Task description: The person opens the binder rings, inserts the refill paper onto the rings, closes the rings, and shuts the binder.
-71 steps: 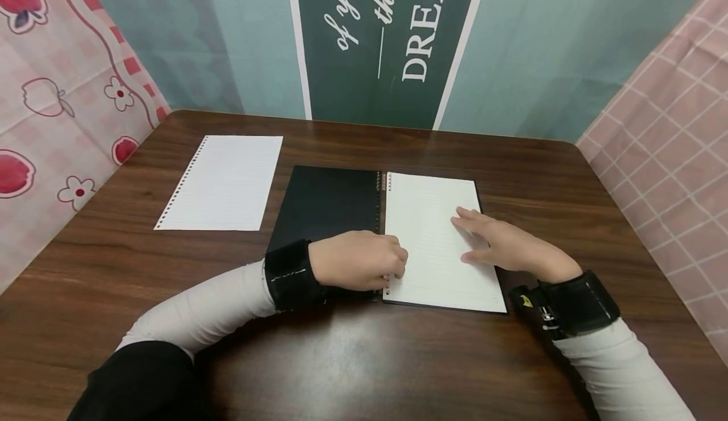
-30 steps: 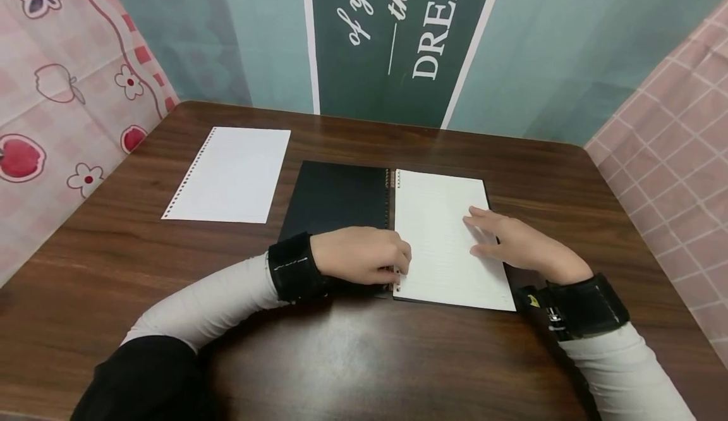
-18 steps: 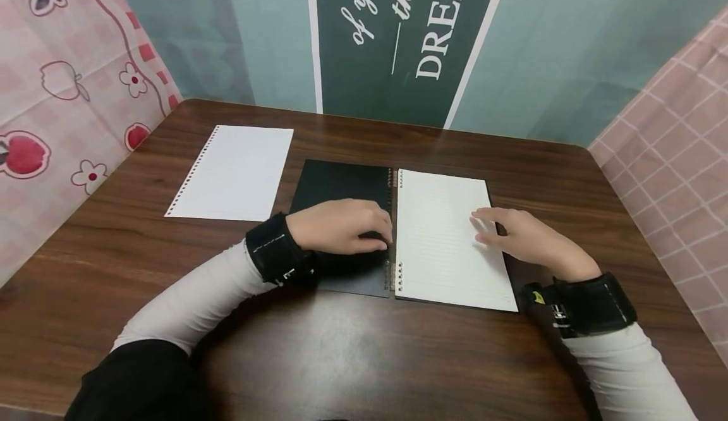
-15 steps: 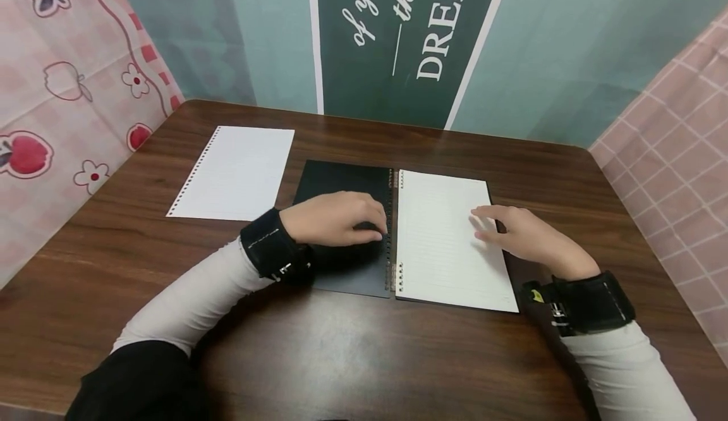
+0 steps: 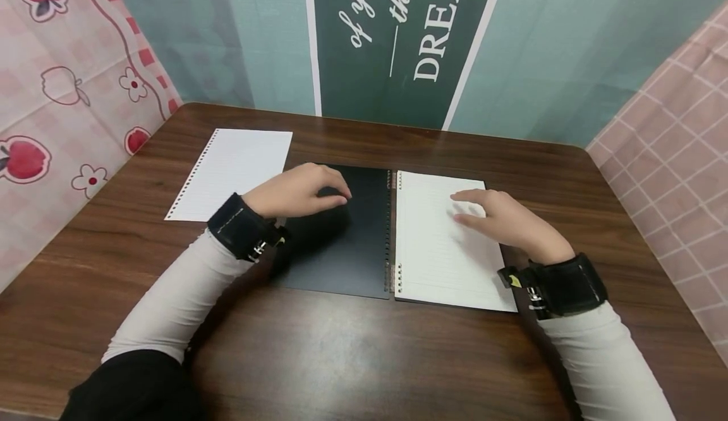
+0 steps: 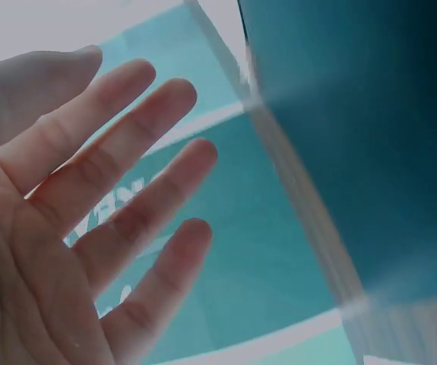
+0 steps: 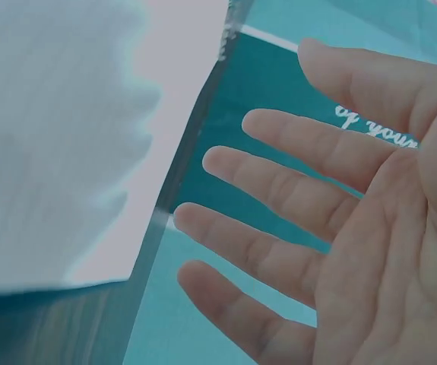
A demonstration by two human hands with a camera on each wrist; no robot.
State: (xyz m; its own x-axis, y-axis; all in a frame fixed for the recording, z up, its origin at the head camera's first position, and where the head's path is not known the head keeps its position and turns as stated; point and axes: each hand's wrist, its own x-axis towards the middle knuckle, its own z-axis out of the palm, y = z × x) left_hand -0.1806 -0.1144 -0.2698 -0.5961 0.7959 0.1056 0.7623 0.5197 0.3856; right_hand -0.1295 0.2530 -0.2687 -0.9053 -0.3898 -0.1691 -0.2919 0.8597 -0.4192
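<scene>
Left hand [image 5: 298, 190], fingers relaxed and holding nothing, rests on the binder's black cover [image 5: 341, 231] at frame centre. Right hand [image 5: 500, 219] lies flat on the lined pages [image 5: 438, 244]. One loose sheet [image 5: 233, 171] already lies upper left on the worktop [image 5: 352, 358]; the rest remain bound.

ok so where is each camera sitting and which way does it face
Head: worn on the head, looking forward and down at the table; shows both sleeves, the left hand over the notebook's black cover and the right hand over the lined page.
Left wrist: on the left wrist, looking along the palm; shows the left hand's spread fingers.
Right wrist: on the right wrist; shows the right hand's straight fingers beside the lined page.
Shared: all views catch the green banner.
</scene>
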